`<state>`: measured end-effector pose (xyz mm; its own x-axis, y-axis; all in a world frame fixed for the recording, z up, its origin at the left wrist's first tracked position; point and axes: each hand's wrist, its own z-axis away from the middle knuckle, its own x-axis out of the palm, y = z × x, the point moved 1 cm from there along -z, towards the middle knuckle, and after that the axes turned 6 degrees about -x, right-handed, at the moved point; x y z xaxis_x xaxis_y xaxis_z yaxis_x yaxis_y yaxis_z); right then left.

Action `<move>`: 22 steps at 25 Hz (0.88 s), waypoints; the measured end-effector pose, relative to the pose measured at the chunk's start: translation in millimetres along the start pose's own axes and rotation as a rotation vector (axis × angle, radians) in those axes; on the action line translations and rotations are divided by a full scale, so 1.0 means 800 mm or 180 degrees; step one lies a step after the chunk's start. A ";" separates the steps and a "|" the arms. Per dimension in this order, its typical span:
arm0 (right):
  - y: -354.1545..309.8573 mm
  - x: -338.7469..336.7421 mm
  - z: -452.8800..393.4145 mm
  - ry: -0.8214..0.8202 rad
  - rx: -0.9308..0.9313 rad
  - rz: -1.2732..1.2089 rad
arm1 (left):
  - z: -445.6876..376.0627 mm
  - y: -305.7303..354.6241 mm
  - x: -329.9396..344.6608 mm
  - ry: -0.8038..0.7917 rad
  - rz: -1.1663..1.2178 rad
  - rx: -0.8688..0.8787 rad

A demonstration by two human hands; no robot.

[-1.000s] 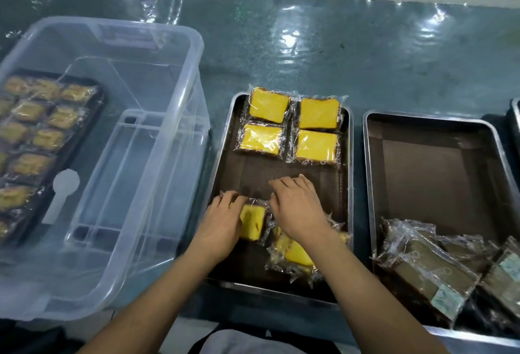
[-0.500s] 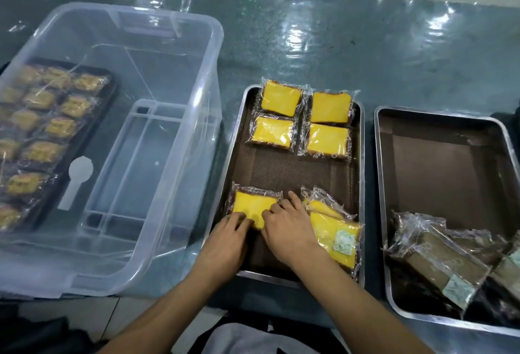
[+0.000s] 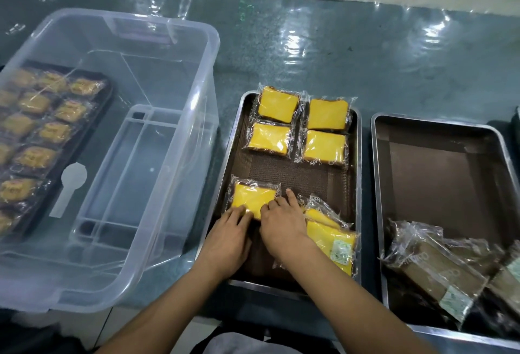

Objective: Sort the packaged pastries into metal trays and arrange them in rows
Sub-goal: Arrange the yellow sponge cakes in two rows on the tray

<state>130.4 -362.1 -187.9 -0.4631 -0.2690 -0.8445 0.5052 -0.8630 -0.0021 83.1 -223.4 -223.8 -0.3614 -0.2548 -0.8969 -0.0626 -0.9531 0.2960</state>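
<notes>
Both hands are down in the middle rectangular metal tray [image 3: 356, 184] with its brown liner. The left hand [image 3: 225, 238] and right hand [image 3: 282, 227] press a clear-wrapped yellow cake slice [image 3: 253, 200] flat at the tray's near left, fingers bent over its near edge. Four wrapped yellow slices [image 3: 299, 128] sit in two neat rows at the far end. A loose heap of yellow packets [image 3: 332, 241] lies by the right wrist. Brown wrapped cakes [image 3: 439, 266] fill the right-hand metal tray [image 3: 439, 139]. The clear plastic bin [image 3: 146, 128] stands left.
</notes>
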 end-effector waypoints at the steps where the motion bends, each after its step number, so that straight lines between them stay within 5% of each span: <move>1: 0.004 -0.001 -0.002 0.0010 0.0012 -0.0007 | -0.005 0.002 -0.001 0.0009 0.0033 -0.0024; 22: 0.066 -0.011 -0.044 0.0351 0.0146 -0.0491 | -0.081 0.027 -0.020 -0.0152 -0.0007 -0.0291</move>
<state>187.1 -390.5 -199.7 -0.4487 -0.0857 -0.8896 0.3995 -0.9096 -0.1139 148.1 -250.6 -223.9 -0.4055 -0.2466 -0.8802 0.0208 -0.9652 0.2608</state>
